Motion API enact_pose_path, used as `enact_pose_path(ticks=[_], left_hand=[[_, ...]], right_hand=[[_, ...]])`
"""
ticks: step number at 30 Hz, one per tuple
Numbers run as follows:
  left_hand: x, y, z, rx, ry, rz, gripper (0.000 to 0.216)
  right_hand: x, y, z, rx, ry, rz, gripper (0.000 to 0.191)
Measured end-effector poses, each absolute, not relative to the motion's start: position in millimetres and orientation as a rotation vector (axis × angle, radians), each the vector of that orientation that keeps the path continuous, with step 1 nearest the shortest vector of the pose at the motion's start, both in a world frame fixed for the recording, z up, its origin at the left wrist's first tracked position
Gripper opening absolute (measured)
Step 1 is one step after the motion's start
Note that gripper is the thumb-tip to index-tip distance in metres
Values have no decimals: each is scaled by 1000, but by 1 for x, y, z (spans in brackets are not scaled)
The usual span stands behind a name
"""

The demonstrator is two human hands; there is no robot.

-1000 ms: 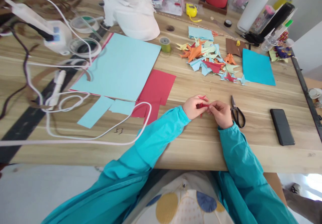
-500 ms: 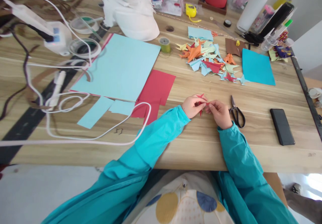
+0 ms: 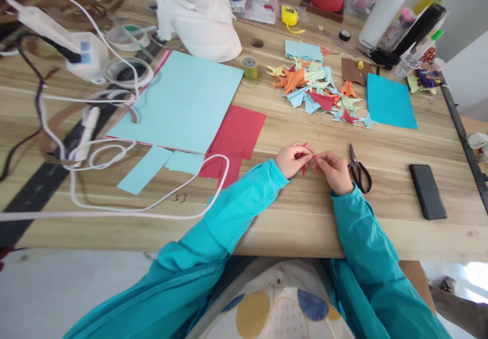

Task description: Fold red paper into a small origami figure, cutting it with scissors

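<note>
Between my fingers is a small red folded paper piece (image 3: 304, 169), its thin points showing above and below my left hand (image 3: 293, 160). That hand is closed on the body of the piece. My right hand (image 3: 333, 168) pinches its right end with thumb and fingertips. Much of the folded paper is hidden by my fingers. Black-handled scissors (image 3: 359, 172) lie just right of my right hand, blades pointing away. Red paper sheets (image 3: 247, 130) lie to the left of my left hand. Beyond my hands is a pile of folded paper figures (image 3: 316, 87) in orange, red, blue and pale green.
A large light-blue sheet (image 3: 183, 100) lies left, with cut blue strips (image 3: 143, 171) and a looping white cable (image 3: 171, 217) near it. A phone (image 3: 427, 191) and a bright blue paper stack (image 3: 392, 101) are at right. A thread spool (image 3: 250, 68) stands behind.
Both hands stay almost in place with the red paper. My fingers shift slightly around it, and the red points look a little narrower and tilted.
</note>
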State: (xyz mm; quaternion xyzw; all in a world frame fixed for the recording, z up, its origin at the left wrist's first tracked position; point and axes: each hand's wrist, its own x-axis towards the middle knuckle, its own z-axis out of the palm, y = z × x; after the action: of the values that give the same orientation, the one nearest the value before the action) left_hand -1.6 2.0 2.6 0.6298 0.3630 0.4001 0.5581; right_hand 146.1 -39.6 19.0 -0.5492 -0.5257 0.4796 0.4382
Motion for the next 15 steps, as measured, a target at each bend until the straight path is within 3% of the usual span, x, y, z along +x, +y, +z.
enact_pose_path(ticks=[8,15], left_hand=[[-3,4,5,1333,872,929,21],[-1,3,3,1302,855,943,20]], right_hand=[[142,-43,16,-1447,-1419,974,17],[141,-47,15,-1543,-1770,372,14]])
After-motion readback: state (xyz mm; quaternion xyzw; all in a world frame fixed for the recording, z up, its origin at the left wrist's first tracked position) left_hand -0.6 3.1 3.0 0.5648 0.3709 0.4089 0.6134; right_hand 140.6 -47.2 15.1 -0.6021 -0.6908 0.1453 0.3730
